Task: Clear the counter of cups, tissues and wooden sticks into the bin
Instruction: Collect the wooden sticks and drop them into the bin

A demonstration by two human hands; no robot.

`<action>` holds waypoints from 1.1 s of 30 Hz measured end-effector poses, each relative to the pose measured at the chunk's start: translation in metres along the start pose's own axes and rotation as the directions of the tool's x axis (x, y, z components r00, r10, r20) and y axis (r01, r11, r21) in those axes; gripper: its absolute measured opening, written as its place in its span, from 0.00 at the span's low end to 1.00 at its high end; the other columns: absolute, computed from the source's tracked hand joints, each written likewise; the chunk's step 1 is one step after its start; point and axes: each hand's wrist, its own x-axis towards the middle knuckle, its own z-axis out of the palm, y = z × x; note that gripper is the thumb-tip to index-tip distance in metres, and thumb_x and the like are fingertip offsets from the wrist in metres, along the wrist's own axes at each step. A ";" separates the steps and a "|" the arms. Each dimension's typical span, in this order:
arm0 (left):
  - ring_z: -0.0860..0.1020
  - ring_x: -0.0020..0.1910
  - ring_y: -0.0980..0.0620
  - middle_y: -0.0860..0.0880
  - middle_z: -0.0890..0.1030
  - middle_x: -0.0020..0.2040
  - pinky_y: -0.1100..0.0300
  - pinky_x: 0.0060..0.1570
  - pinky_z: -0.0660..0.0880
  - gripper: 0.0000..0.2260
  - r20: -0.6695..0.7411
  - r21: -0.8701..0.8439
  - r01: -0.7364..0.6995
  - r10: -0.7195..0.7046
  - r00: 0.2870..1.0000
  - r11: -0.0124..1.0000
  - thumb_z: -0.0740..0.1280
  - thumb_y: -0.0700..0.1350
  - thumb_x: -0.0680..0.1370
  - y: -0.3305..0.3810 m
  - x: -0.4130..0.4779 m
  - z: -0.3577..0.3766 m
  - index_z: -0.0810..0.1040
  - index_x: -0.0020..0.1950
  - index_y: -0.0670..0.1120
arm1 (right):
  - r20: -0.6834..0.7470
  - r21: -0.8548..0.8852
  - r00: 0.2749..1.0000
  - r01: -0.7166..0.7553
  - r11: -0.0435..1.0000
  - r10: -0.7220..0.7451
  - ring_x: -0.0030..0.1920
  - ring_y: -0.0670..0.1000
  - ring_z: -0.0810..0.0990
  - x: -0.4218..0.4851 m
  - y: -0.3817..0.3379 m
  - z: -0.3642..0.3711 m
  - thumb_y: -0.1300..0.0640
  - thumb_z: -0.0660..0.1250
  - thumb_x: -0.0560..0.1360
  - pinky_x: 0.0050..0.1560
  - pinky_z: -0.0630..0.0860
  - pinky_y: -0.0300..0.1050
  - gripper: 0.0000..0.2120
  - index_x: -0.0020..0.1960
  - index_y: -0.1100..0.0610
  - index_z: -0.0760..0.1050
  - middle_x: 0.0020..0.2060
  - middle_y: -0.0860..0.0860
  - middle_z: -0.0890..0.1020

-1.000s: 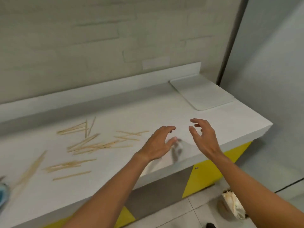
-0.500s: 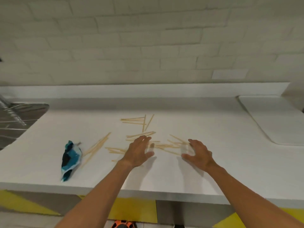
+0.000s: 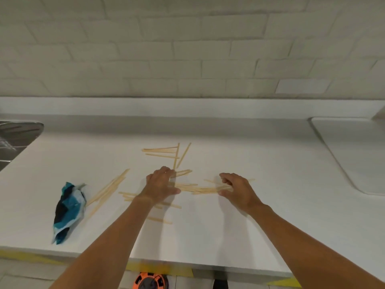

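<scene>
White counter [image 3: 260,222] across the whole view, smooth and matte, backed by a low upstand and a wall [image 3: 187,49] of pale brick-shaped tiles. At the far right, a raised white slab [image 3: 354,155] with a rounded corner; at the far left, the edge of a steel sink [image 3: 16,138]. Along the counter's front edge, strips of yellow marking. On the left part of the counter, a crumpled tissue [image 3: 67,211], blue, teal, dark and white, long and lying flat near the front edge. Just beside it, and spread from there to the middle of the counter, thin pale wooden sticks [image 3: 162,150]: flat, narrow, light tan, all lying down, some in loose parallel bundles, some crossed. One bundle slanted next to the tissue, one group farther back towards the wall, one low heap in the middle between the hands. Left hand [image 3: 159,187] palm down over the middle sticks, fingers together and stretched forward, thumb out to the side, seemingly resting on the sticks. Right hand [image 3: 239,189] just to the right, fingers curled inward, tips touching the end of the middle heap, thumb underneath; grip on a stick impossible to confirm. Below the counter edge, a small orange and black object [image 3: 150,281] on the floor.
</scene>
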 end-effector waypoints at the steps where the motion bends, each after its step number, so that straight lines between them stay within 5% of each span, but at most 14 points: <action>1: 0.67 0.63 0.50 0.53 0.70 0.61 0.53 0.64 0.59 0.23 0.005 -0.007 -0.003 0.003 1.000 1.000 0.72 0.55 0.72 0.000 0.004 0.000 0.73 0.65 0.51 | -0.003 0.001 1.000 0.006 1.000 -0.006 0.44 0.52 0.75 0.004 -0.001 0.000 0.54 0.71 0.68 0.49 0.74 0.52 0.12 0.50 0.57 0.75 0.41 0.50 0.77; 3: 0.68 0.59 0.49 0.52 0.71 0.57 0.53 0.62 0.62 0.19 -0.002 -0.029 -0.018 0.018 1.000 0.999 0.73 0.52 0.72 0.003 0.008 0.000 0.76 0.61 0.50 | 0.002 -0.031 1.000 0.016 0.999 -0.016 0.40 0.52 0.73 0.010 -0.004 -0.001 0.58 0.69 0.70 0.44 0.71 0.51 0.05 0.42 0.56 0.73 0.36 0.51 0.75; 5: 0.69 0.56 0.49 0.50 0.73 0.53 0.54 0.61 0.66 0.15 -0.014 -0.074 -0.020 0.019 1.000 0.997 0.73 0.49 0.73 0.006 0.010 0.001 0.79 0.58 0.48 | 0.030 -0.078 0.999 0.040 0.996 -0.038 0.39 0.52 0.71 0.016 -0.005 0.001 0.58 0.68 0.71 0.42 0.69 0.46 0.09 0.37 0.49 0.69 0.34 0.47 0.72; 9: 0.74 0.51 0.50 0.50 0.74 0.48 0.55 0.56 0.73 0.05 -0.005 -0.210 0.001 -0.002 1.000 0.978 0.72 0.43 0.73 0.008 0.015 0.005 0.80 0.48 0.46 | 0.083 -0.183 0.996 0.029 0.983 -0.013 0.45 0.49 0.75 0.025 -0.002 0.002 0.56 0.66 0.74 0.52 0.70 0.46 0.05 0.49 0.51 0.79 0.41 0.46 0.78; 12: 0.76 0.47 0.48 0.47 0.76 0.45 0.54 0.50 0.75 0.01 0.013 -0.182 0.013 -0.011 1.000 0.983 0.70 0.41 0.74 0.013 0.018 0.003 0.79 0.44 0.44 | 0.112 -0.249 0.994 0.031 0.968 -0.003 0.45 0.50 0.74 0.030 -0.006 0.002 0.57 0.64 0.75 0.51 0.68 0.47 0.03 0.45 0.49 0.75 0.40 0.46 0.76; 17: 0.74 0.39 0.48 0.50 0.73 0.36 0.57 0.38 0.70 0.14 0.039 -0.112 -0.004 0.009 0.999 0.994 0.64 0.38 0.76 0.020 0.021 0.004 0.69 0.32 0.50 | 0.119 -0.430 0.991 0.109 0.896 -0.063 0.46 0.52 0.70 0.030 -0.007 0.007 0.57 0.58 0.79 0.46 0.63 0.46 0.04 0.47 0.50 0.69 0.45 0.48 0.72; 23: 0.74 0.42 0.49 0.51 0.75 0.42 0.53 0.43 0.73 0.10 -0.007 -0.097 0.004 -0.004 1.000 0.995 0.58 0.35 0.77 0.020 0.014 0.005 0.70 0.40 0.48 | 0.123 -0.534 0.983 0.184 0.825 -0.139 0.44 0.53 0.70 0.024 -0.011 0.005 0.62 0.53 0.80 0.42 0.62 0.46 0.07 0.54 0.55 0.68 0.46 0.50 0.73; 27: 0.71 0.37 0.50 0.50 0.75 0.40 0.56 0.36 0.68 0.11 0.000 -0.086 -0.007 0.007 1.000 0.996 0.56 0.34 0.78 0.022 0.012 0.003 0.67 0.42 0.50 | 0.229 -0.424 0.972 0.153 0.893 -0.058 0.38 0.52 0.71 0.021 -0.013 -0.007 0.61 0.51 0.80 0.39 0.64 0.46 0.06 0.54 0.53 0.62 0.39 0.47 0.73; 33: 0.71 0.41 0.44 0.48 0.72 0.41 0.54 0.40 0.69 0.11 0.012 -0.069 -0.067 0.068 0.998 0.995 0.54 0.32 0.77 0.028 0.013 0.001 0.66 0.42 0.48 | 0.319 -0.452 0.947 0.122 0.884 0.032 0.42 0.56 0.71 0.008 -0.008 -0.017 0.61 0.48 0.80 0.42 0.65 0.48 0.06 0.51 0.51 0.58 0.42 0.49 0.71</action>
